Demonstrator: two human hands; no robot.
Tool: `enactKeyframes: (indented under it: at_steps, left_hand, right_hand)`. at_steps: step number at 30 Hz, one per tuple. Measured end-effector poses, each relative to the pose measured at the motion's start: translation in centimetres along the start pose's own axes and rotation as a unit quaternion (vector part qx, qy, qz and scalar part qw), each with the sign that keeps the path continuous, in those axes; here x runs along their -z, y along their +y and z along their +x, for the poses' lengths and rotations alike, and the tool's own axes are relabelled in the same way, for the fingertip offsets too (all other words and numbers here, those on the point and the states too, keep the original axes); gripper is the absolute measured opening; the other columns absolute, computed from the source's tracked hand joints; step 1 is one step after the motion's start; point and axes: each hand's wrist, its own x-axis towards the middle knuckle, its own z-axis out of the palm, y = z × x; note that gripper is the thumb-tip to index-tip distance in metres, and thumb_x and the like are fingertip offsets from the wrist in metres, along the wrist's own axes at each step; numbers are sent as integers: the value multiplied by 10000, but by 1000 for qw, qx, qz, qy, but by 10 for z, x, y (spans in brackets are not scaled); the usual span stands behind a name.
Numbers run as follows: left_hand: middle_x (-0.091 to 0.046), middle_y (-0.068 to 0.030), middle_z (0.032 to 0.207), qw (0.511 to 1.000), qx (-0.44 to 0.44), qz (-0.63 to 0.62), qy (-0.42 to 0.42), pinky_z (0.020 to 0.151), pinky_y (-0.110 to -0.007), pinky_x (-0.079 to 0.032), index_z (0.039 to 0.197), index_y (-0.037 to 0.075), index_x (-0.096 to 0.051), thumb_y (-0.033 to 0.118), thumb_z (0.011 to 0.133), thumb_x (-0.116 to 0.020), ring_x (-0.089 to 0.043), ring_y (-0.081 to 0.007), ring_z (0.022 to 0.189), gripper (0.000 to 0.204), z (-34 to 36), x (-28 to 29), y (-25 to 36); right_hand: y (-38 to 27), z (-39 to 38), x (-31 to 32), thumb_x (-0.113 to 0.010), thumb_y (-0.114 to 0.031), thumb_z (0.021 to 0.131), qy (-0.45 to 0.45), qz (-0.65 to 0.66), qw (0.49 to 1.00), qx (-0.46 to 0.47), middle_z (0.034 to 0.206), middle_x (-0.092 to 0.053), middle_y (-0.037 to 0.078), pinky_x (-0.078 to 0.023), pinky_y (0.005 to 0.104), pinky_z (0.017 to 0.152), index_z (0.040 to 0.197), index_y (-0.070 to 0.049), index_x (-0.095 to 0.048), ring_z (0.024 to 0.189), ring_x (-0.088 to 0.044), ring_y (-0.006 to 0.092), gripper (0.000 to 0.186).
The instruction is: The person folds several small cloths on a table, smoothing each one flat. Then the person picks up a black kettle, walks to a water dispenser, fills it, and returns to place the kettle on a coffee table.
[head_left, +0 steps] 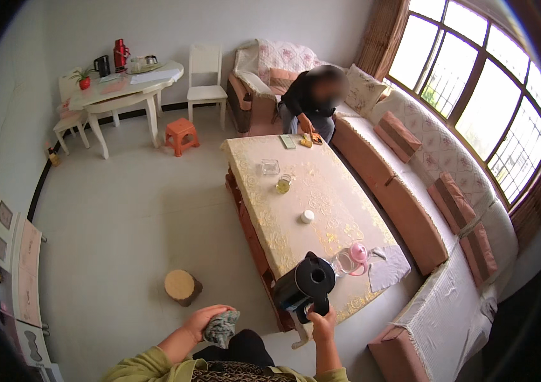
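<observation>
My right hand (324, 326) grips the handle of a black electric kettle (293, 288), held up over the near end of the long table (286, 242). The kettle's lid looks raised, with a dark opening at the top. In my left hand (201, 320), off the table's near left corner, is a crumpled grey-green cloth (223, 330). A clear glass pitcher (345, 262) and a pink-lidded cup (359, 252) stand just right of the kettle. A pale cloth (390, 270) lies by the near right corner. Farther up are a small white jar (307, 217) and a glass of yellowish liquid (283, 184).
At the table's far end sits a person (312, 95) in dark clothes, reaching toward small packets (307, 141). A long sofa (404, 184) runs along the right. A round stool (182, 287) stands on the floor at left, an orange stool (182, 137) farther back beside a white table (124, 89).
</observation>
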Motion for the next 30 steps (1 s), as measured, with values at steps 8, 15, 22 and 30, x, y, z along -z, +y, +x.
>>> enactKeyframes:
  at_steps: [8,15,22,30]
  left_hand:
    - [-569,-61,940,988,82,60,-115,683,-234,-465,1294,76,-283,99,857,-434,-567,-109,785,464,158,-52,78]
    - [-591,-75,892,991,106,50,-63,657,-239,-475,1329,115,-210,87,855,-439,-577,-119,755,527,268,-66,144]
    - [-589,-57,859,988,137,-10,-67,618,-237,-471,1339,116,-189,74,860,-420,-573,-102,704,533,350,-69,189]
    - [-574,-60,960,982,179,6,-63,670,-225,-471,1323,117,-236,89,852,-448,-574,-104,779,517,422,-43,208]
  right_hand:
    - [11,152,-40,-558,-17,532,-7,-29,999,-23,645,-483,-11,-367,223,539,697,-20,-509,586,-450,93,173]
    - [28,266,-61,-571,-10,519,-19,-88,993,-81,639,-495,1,-384,233,548,687,-26,-514,584,-461,93,179]
    - [45,356,-84,-588,-35,548,-26,-152,983,-104,648,-494,-10,-387,231,557,697,-23,-506,598,-450,80,171]
    - [73,416,-105,-581,-27,556,1,-162,978,-133,660,-499,-15,-391,226,573,712,-27,-511,615,-455,77,171]
